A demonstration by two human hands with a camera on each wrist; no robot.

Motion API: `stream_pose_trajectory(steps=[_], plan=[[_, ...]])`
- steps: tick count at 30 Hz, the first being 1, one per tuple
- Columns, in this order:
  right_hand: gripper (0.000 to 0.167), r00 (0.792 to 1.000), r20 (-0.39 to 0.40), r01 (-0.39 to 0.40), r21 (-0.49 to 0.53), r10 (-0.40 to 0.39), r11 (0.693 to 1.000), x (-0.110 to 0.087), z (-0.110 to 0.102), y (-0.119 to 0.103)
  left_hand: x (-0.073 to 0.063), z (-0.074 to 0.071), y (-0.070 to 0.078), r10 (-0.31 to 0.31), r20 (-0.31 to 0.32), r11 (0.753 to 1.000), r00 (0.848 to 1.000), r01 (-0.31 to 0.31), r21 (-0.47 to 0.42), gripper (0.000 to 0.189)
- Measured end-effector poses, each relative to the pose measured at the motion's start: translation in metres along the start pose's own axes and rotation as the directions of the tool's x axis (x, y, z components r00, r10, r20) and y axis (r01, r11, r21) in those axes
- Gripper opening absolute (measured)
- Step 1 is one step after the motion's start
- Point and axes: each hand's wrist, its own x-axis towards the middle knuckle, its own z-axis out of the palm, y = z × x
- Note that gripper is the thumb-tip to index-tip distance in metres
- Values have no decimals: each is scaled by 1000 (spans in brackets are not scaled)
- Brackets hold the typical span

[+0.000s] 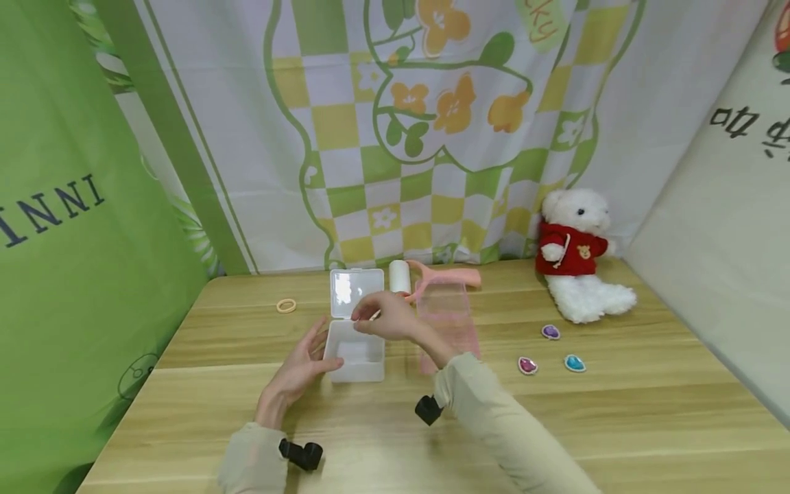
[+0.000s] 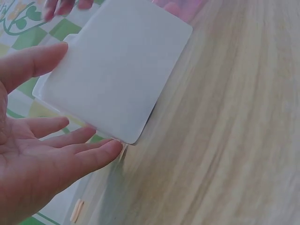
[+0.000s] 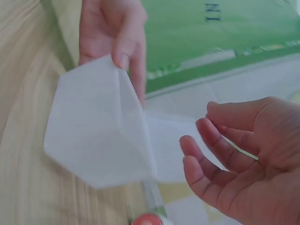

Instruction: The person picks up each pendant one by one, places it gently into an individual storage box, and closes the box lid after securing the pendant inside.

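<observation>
A white translucent plastic box [image 1: 354, 374] stands on the wooden table with its hinged lid [image 1: 356, 291] raised at the back. No contents show inside it. My left hand [image 1: 299, 370] holds the box at its left side, the thumb over the rim and the fingers along the outer wall. In the left wrist view, that hand's thumb [image 2: 37, 63] and fingertips touch the box's edges. My right hand [image 1: 389, 317] hovers over the back of the box, near the lid hinge. Its fingers [image 3: 211, 145] are loosely bent, with nothing visible between them.
A white roll [image 1: 400, 276] and a pink roller handle [image 1: 453, 276] lie behind a pink translucent cover [image 1: 453, 322]. A beige ring [image 1: 286, 306] lies left. Purple [image 1: 551, 332], pink [image 1: 527, 366] and blue [image 1: 575, 363] gems lie right, before a white teddy bear [image 1: 577, 254].
</observation>
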Motion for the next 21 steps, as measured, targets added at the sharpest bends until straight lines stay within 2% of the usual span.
stream_pose_trajectory(steps=[3,6,10,15,21], plan=[[15,997,-62,-33,165,44,986,-17,-13,10,1,1,-1,16,11,1000,1000,-16,7,87],[21,988,-132,-33,297,75,954,-34,-25,23,1,1,-2,15,14,1000,1000,-15,12,84],[25,971,-202,-42,390,131,920,-52,-36,43,0,1,-2,-2,6,1000,1000,2,4,83],[29,948,-216,-113,455,232,884,-71,-44,63,0,1,-2,-12,11,1000,1000,12,15,83],[35,934,-217,-167,440,285,882,-88,-52,80,-1,1,-1,-15,3,999,1000,14,34,82]])
